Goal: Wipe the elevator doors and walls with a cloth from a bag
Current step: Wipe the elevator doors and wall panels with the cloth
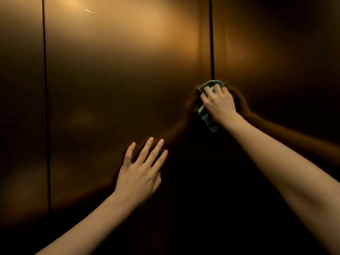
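Brushed bronze metal panels [119, 74] of the elevator fill the head view, split by dark vertical seams. My right hand [219, 103] presses a grey-blue cloth [207, 115] with a zigzag edge against the metal, right over the seam [212, 43] at centre right. The cloth is bunched under my fingers and its lower corner hangs below the hand. Lower and to the left, my left hand [142, 170] lies flat on the middle panel with fingers spread, holding nothing. No bag is in view.
A second vertical seam [45, 107] runs down the left side. A small bright streak [90, 11] marks the upper part of the middle panel. The lower part of the panels is in deep shadow, with dim reflections of my arms.
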Demonstrator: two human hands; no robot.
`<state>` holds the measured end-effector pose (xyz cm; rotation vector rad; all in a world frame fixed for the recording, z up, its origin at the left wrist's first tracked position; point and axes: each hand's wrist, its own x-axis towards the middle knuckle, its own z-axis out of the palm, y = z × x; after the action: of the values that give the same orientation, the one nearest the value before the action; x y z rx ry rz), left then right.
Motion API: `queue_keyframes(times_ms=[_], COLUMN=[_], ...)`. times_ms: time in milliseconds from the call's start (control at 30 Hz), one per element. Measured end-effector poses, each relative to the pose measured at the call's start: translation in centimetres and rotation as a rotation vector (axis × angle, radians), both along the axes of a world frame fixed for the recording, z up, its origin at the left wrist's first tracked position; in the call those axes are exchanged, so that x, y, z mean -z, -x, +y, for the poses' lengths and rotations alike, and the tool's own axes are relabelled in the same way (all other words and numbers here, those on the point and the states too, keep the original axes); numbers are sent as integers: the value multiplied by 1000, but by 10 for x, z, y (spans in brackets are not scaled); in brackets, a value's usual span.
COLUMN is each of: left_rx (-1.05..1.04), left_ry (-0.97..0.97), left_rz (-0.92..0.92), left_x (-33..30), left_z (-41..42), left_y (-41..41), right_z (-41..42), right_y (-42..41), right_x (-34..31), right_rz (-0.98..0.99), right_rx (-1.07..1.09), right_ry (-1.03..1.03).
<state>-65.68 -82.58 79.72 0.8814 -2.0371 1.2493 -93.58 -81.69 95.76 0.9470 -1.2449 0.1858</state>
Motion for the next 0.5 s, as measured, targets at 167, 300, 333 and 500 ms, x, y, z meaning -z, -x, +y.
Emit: queue_keyframes(times_ms=[167,300,333,500], left_rx=[-28,-45,-50,-93], left_ry=[50,79,89,136], left_rz=[34,106,116,133], left_x=[-33,-59,-64,-91], left_z=[-1,-4,-5,-10], left_y=[5,7,7,4], right_z=[10,6,4,12], right_y=[-3,-11,-10,-11], right_x=[-26,-27,-24,-48], right_rz=[-14,-123,-126,-155], right_rx=[23,-19,-13,-13], right_ry=[34,-48,-57,-27])
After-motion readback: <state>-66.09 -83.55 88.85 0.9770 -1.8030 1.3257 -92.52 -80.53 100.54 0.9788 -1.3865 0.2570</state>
